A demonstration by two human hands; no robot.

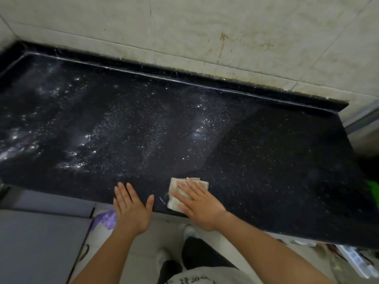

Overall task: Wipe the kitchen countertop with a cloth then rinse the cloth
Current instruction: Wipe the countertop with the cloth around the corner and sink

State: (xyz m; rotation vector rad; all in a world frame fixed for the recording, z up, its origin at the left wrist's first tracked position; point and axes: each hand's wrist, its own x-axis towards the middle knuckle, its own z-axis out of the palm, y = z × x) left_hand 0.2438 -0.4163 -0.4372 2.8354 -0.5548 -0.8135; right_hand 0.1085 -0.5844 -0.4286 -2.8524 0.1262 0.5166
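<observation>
Now R grip spread flat, pressing cloth on countertop; L grip flat at edge, holds nothing.

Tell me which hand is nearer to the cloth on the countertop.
Right. The right hand lies flat on the cloth; the left hand is at the countertop front edge, to the cloth's left, not touching it.

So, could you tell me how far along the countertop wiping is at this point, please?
Wet streaks across the left and middle of the countertop suggest those parts are wiped. In hand: the right hand presses the cloth flat near the front edge; the left hand rests beside it. The matte right part looks unwiped, and rinsing remains.
</observation>
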